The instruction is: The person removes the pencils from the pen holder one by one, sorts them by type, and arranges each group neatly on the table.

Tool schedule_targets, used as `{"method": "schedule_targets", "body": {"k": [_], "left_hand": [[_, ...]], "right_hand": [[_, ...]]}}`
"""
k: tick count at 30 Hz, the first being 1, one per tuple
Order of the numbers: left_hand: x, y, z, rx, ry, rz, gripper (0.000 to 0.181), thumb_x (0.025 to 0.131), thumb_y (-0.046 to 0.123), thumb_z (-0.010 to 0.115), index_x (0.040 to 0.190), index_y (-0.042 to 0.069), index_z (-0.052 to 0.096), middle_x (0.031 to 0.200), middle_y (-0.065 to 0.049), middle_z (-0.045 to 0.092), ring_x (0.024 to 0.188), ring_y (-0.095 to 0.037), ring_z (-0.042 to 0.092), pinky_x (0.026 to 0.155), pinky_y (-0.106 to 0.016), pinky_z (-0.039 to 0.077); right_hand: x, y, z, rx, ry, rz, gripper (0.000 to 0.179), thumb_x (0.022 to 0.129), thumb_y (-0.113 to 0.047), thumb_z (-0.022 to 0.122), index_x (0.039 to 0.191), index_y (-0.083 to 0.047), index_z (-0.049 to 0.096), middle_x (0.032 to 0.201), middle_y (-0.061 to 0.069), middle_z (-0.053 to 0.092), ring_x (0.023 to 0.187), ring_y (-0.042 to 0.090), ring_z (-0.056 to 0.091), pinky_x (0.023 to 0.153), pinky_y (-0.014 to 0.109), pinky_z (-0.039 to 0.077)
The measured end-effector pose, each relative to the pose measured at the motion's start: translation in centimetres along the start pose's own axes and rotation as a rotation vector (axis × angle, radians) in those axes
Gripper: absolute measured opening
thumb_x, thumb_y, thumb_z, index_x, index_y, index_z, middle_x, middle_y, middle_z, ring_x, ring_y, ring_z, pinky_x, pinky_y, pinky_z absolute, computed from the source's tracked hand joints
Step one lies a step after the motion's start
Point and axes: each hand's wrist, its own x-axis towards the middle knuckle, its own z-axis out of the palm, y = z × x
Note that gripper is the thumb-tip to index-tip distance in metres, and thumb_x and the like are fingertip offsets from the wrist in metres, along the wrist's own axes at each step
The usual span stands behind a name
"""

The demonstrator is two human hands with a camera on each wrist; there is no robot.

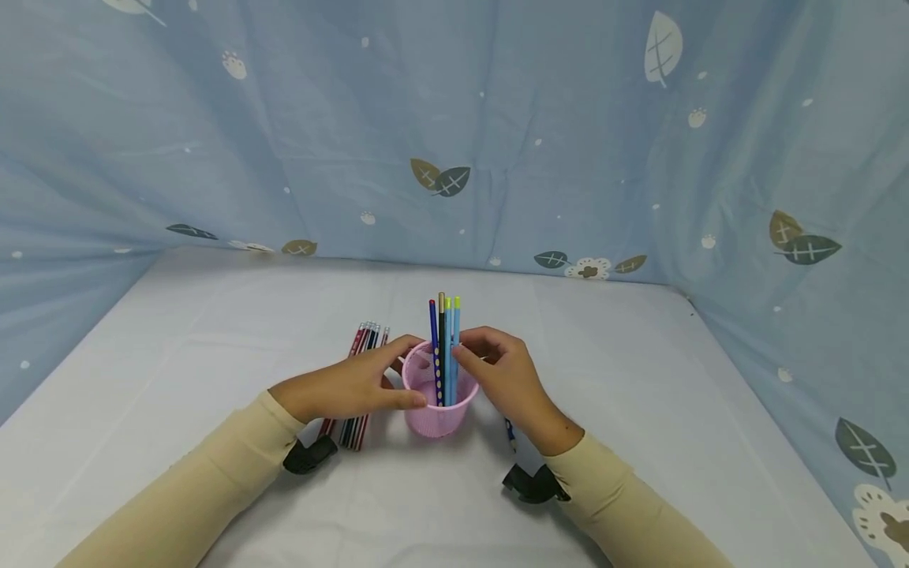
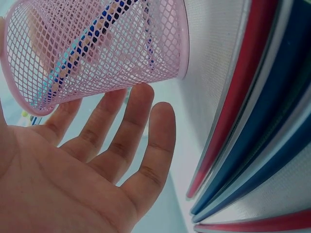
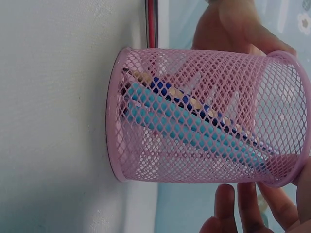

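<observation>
your left hand (image 1: 360,385) holds the pink cup (image 1: 436,424); brace it upright. right hand (image 1: 508,377) at light-blue pencils (image 1: 449,375), can't tell if pinching; move gently.

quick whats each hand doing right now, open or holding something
Left hand: holding the cup, thumb at its rim.
Right hand: at the rim by the pencils; whether it grips anything cannot be told.

The person's long-sleeved beige left arm (image 1: 206,477) and matching right arm (image 1: 632,505) reach forward, angled towards each other. The bare left hand (image 1: 355,386) has its thumb (image 1: 403,399) extended opposite spread, slightly bent fingers (image 2: 160,136); the bare right hand (image 1: 507,379) turns inward, fingers bent.
</observation>
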Motion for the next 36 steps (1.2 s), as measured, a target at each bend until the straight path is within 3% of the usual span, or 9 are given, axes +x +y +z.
{"method": "schedule_targets", "body": {"k": [9, 21, 28, 36], "left_hand": [[0.0, -0.2, -0.1, -0.002, -0.004, 0.004, 0.071, 0.093, 0.042, 0.07, 0.151, 0.028, 0.032, 0.134, -0.002, 0.056, 0.123, -0.024, 0.056, 0.094, -0.035, 0.054], [0.1, -0.2, -0.1, -0.007, -0.005, 0.021, 0.073, 0.093, 0.042, 0.071, 0.152, 0.025, 0.031, 0.135, -0.002, 0.055, 0.123, -0.023, 0.055, 0.096, -0.036, 0.054], [0.2, -0.2, -0.1, -0.015, -0.004, 0.01, 0.073, 0.092, 0.043, 0.071, 0.151, 0.027, 0.031, 0.135, -0.001, 0.054, 0.122, -0.023, 0.056, 0.095, -0.037, 0.055], [0.1, -0.2, 0.0, -0.016, -0.007, 0.005, 0.072, 0.093, 0.04, 0.071, 0.151, 0.025, 0.032, 0.135, -0.003, 0.054, 0.121, -0.024, 0.056, 0.094, -0.037, 0.055]], "right_hand": [[0.1, -0.1, -0.4, -0.004, 0.01, -0.036, 0.016, 0.095, -0.022, 0.069, 0.108, -0.012, 0.07, 0.104, 0.005, 0.069, 0.093, 0.019, 0.065, 0.081, 0.028, 0.056], [0.0, -1.1, -1.2, -0.026, 0.039, -0.158, 0.013, 0.097, -0.019, 0.067, 0.105, -0.008, 0.066, 0.103, 0.005, 0.067, 0.097, 0.018, 0.062, 0.084, 0.029, 0.054], [-0.5, -2.3, -2.1, 0.047, 0.044, -0.224, 0.015, 0.099, -0.016, 0.063, 0.109, -0.005, 0.06, 0.104, 0.011, 0.066, 0.091, 0.02, 0.064, 0.079, 0.024, 0.057], [-1.0, -3.2, -3.1, 0.177, 0.051, -0.291, 0.011, 0.104, -0.008, 0.051, 0.111, 0.001, 0.05, 0.1, 0.022, 0.067, 0.083, 0.018, 0.067, 0.072, 0.029, 0.06]]}}
